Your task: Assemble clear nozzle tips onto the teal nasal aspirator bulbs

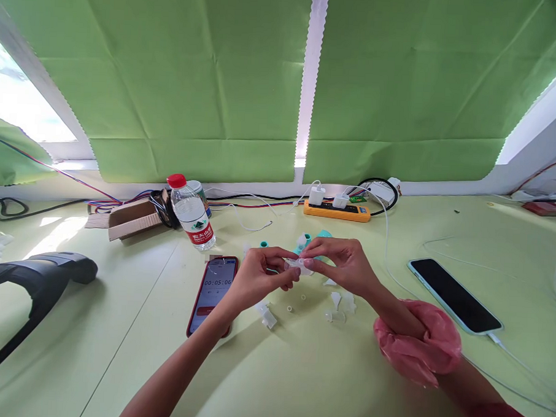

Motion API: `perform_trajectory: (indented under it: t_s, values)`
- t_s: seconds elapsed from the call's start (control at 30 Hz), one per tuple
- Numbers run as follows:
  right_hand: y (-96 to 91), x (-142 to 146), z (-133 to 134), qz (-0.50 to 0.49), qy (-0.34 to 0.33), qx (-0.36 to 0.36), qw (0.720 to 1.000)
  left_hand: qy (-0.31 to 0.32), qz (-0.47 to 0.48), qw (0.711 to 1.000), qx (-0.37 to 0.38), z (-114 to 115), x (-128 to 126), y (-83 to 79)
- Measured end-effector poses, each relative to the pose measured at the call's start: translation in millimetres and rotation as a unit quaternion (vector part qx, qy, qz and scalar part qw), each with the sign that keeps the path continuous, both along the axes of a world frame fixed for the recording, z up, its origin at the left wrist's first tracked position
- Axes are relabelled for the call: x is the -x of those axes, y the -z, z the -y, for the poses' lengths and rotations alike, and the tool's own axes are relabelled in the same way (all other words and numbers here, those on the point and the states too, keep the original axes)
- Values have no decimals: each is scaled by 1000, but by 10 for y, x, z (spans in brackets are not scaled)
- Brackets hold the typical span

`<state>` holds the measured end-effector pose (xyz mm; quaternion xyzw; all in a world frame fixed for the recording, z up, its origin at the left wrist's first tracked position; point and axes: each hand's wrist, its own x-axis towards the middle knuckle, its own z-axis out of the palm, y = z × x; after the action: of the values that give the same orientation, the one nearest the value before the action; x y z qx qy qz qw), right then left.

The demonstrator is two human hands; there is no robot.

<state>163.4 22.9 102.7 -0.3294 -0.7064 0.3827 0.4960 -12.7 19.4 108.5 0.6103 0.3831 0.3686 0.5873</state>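
Near the middle of the table, my left hand [262, 275] grips a small clear plastic part [306, 270] between thumb and fingers. My right hand [342, 265] pinches at the top of that same part, thumb and fingertips pressed together; whether a second tiny piece is between them is hidden. Behind the hands stand teal plastic pieces [323, 234], partly covered by my fingers. Below the hands lie a white translucent piece [267, 317], a clear cup-like piece [336, 317], flat translucent pieces [348, 302] and a tiny ring [289, 308].
A phone with a running timer [213, 292] lies left of my left hand. Beyond it are a water bottle [195, 217] and an open cardboard box [137, 219]. An orange power strip [337, 211] sits at the back. At right a charging phone [453, 296] trails its cable.
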Motion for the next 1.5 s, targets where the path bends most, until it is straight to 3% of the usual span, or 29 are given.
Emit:
perform_trajectory:
  t_s: [0.23,0.53,0.77,0.87,1.03,1.17,1.27,1.4,1.5]
  values:
    - [4,6,-6,37,15,-34,999,-8,-2,1000,1,5,-5,-20]
    - [14,22,21,96,74,-179,976,-9,1,1000,-2,-16,-5,25]
    - [29,29,35,121,93,-238,959,-9,10,1000,-1,-14,8,17]
    - [47,18,37,158,106,-303,934,-11,21,1000,10,-15,12,5]
    - [82,-6,30,249,137,-407,868,-16,29,999,24,-26,6,16]
    - [86,3,34,290,145,-445,835,-31,17,999,12,-26,-8,41]
    - [70,26,53,261,140,-441,847,-40,22,999,-3,-5,-21,8]
    - [18,51,91,159,146,-354,910,-32,60,998,-16,43,-23,-87]
    - [-20,54,109,124,141,-310,932,-23,89,996,-17,63,-14,-109]
